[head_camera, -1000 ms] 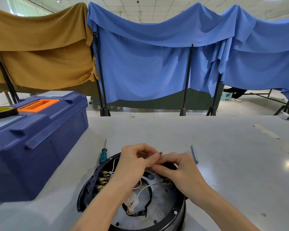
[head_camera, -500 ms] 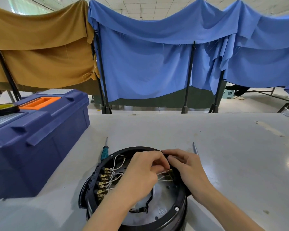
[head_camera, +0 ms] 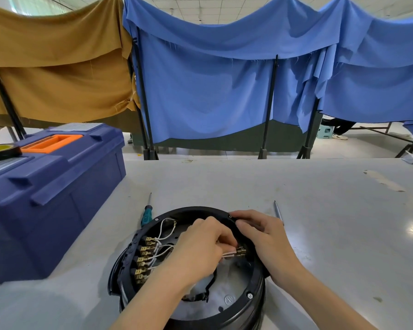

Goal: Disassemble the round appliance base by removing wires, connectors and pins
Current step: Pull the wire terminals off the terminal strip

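Note:
The round black appliance base (head_camera: 243, 306) lies open side up on the grey table near me. A row of brass connectors (head_camera: 144, 256) with white wires (head_camera: 163, 234) lines its left inner wall. My left hand (head_camera: 200, 248) reaches into the base and pinches white wires that lead to brass connectors (head_camera: 241, 252) on the right side. My right hand (head_camera: 265, 236) rests over the base's right rim, fingers curled on the rim just above those connectors.
A big blue toolbox (head_camera: 50, 186) with an orange handle stands at the left, a tape roll (head_camera: 0, 151) on its lid. A teal-handled screwdriver (head_camera: 146, 215) lies left of the base, a thin metal rod (head_camera: 278, 211) behind my right hand. Cloth screens stand behind the table.
Both hands came down from above the base's far edge into it. My left hand now pinches the wires at the right-side connectors, and my right hand settled on the rim.

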The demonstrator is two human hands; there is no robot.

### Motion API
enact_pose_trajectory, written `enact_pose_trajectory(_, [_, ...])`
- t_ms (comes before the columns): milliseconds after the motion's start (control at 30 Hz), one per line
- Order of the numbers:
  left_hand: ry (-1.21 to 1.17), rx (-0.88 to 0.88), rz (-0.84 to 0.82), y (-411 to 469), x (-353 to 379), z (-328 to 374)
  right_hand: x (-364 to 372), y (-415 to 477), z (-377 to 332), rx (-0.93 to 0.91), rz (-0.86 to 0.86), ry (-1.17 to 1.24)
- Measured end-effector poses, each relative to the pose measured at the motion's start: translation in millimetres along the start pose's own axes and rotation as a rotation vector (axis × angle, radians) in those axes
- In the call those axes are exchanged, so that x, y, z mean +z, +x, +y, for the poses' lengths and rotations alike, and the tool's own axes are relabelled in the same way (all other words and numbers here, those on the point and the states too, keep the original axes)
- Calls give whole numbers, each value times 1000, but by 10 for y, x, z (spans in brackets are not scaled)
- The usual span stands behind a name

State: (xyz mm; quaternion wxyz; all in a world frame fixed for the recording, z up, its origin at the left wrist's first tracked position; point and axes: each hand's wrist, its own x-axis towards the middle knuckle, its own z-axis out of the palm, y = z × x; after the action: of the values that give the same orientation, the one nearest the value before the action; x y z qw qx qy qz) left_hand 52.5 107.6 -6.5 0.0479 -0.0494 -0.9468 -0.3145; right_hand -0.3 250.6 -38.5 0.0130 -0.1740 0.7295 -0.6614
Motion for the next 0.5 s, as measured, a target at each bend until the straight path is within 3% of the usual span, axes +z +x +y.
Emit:
enact_pose_trajectory(200, [208, -23, 10, -4, 29, 157, -4, 14, 30, 12, 24, 25])
enact_pose_trajectory(500, [284, -35, 11, -22, 54, 231, -11, 18, 29, 17, 22, 34])
